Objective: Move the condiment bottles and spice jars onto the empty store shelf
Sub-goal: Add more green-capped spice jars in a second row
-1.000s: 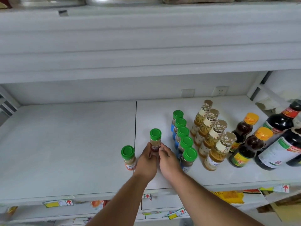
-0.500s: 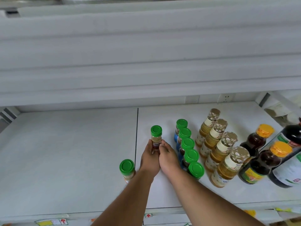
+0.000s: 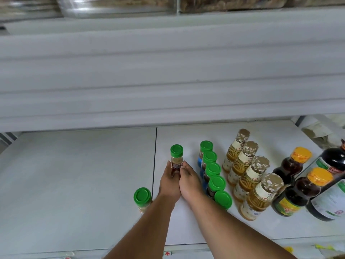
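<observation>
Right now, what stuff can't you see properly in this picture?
All in the head view:
- Lower half of the held spice jar: covered by the left hand and right hand.
- Label words on that jar: too small and blurred.
- Big dark bottle: cut off by the right edge.
- Lone green-capped jar: body partly hidden behind the left forearm.
- Things on the upper shelf: cut off by the top edge, blurred.

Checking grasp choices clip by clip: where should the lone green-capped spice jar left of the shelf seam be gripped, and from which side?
Grip the lone green-capped spice jar around its body just below the cap, probably coming from its left or front. It stands upright with bare white shelf on the left; the left hand and its forearm crowd its right.
</observation>
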`<state>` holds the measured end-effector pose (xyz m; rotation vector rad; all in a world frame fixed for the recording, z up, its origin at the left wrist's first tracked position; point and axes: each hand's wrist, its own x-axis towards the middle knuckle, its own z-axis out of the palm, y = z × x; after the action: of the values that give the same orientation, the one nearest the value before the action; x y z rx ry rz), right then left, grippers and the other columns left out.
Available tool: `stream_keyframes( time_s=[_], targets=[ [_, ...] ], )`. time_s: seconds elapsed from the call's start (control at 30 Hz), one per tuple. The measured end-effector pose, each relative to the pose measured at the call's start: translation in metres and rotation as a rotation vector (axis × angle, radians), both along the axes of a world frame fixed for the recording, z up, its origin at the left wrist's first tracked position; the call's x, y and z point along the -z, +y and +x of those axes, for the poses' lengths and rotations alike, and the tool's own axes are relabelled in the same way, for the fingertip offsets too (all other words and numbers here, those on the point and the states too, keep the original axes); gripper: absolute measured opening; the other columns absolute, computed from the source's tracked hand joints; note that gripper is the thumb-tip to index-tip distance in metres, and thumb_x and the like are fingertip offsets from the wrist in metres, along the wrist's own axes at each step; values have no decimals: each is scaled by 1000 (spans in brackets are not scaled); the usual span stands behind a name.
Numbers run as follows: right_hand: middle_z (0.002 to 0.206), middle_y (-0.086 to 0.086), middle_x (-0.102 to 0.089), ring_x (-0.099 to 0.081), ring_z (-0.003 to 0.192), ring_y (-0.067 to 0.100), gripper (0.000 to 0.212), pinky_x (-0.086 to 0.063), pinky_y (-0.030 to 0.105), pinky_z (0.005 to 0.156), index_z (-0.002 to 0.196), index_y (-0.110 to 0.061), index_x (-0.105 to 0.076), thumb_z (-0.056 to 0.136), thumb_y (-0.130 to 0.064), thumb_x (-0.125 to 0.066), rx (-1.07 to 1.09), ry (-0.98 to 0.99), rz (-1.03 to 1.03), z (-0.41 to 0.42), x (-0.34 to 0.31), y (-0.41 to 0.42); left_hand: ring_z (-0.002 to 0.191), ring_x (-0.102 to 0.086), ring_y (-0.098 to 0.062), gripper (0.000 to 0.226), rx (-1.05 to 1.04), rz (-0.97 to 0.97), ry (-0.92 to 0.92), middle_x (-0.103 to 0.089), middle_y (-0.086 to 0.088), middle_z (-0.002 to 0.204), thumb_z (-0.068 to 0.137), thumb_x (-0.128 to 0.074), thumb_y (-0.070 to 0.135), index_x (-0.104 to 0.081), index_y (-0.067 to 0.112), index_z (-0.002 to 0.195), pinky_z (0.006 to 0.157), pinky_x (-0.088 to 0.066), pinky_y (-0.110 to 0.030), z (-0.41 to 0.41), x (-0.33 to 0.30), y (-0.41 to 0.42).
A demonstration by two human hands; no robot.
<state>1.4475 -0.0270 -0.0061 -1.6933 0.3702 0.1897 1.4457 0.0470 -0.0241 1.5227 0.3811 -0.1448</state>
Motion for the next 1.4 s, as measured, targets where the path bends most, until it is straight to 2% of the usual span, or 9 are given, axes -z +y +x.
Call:
stream_keyframes(
  time_s=[0.13,0.33,0.47,0.6,0.73,0.83,1.0,1.23,1.4],
  targets=[
    [152,1,-52,-49,138,21,44,-36,32,115,152,-23,-47,108,-25,-40,14,25,19,-24,-10,-4,110,-66,-15,39,21,89,5,-69,5,121,106,-49,21,-48,28,144,93,-50,-27,-25,-12,-3],
    [145,-2,-58,-52,135,16,38,-34,30,118,142,-17,-59,107,-23,-46,-11,80,79,-95,-12,-10,127,-51,-6,56,160,208,47,-53,2,146,107,-49,29,-33,14,158,91,-38,-4,-97,-25,0],
    [129,-7,-67,-61,120,14,34,-46,37,109,127,-24,-68,102,-38,-50,-68,133,66,-130,-4,-7,131,-59,-17,80,163,209,90,-62,-7,142,83,-50,62,-48,15,147,111,-48,-36,-143,-5,12],
    [130,-7,-59,-54,127,14,40,-40,35,114,138,-23,-61,104,-39,-46,-153,95,-22,-145,-4,-1,127,-58,-28,51,58,171,75,-54,-21,143,99,-58,30,-49,3,141,106,-48,-42,-184,-15,29],
    [150,-9,-51,-48,138,16,43,-33,37,121,148,-25,-51,108,-37,-40,-218,90,-86,-150,-8,7,115,-64,-14,33,-223,285,-17,-69,8,122,103,-54,14,-60,26,133,102,-46,-29,-198,-22,50],
    [156,-10,-45,-45,141,13,45,-33,38,122,152,-27,-45,109,-37,-38,-278,88,-88,-144,-12,12,119,-60,-11,37,-329,303,-19,-64,4,130,103,-54,13,-57,22,140,99,-41,-25,-186,-25,66],
    [161,-7,-39,-38,146,14,47,-31,38,123,155,-27,-40,109,-32,-39,-348,101,-86,-129,-18,23,138,-48,-15,52,-183,311,47,-52,0,151,103,-52,9,-43,16,154,107,-35,-24,-160,-23,82],
    [160,-5,-40,-37,146,13,48,-27,36,124,157,-24,-39,109,-26,-39,-388,96,-99,-117,-20,30,125,-60,-11,51,-91,302,34,-68,10,131,98,-48,-1,-58,24,141,104,-41,-23,-153,-16,85],
    [130,-7,-59,-52,123,11,39,-38,29,113,141,-29,-57,109,-18,-37,-418,76,-57,-118,-20,29,121,-60,-2,53,-42,312,-6,-68,17,127,98,-47,-2,-61,32,135,92,-39,-8,-152,-16,84]
  ],
)
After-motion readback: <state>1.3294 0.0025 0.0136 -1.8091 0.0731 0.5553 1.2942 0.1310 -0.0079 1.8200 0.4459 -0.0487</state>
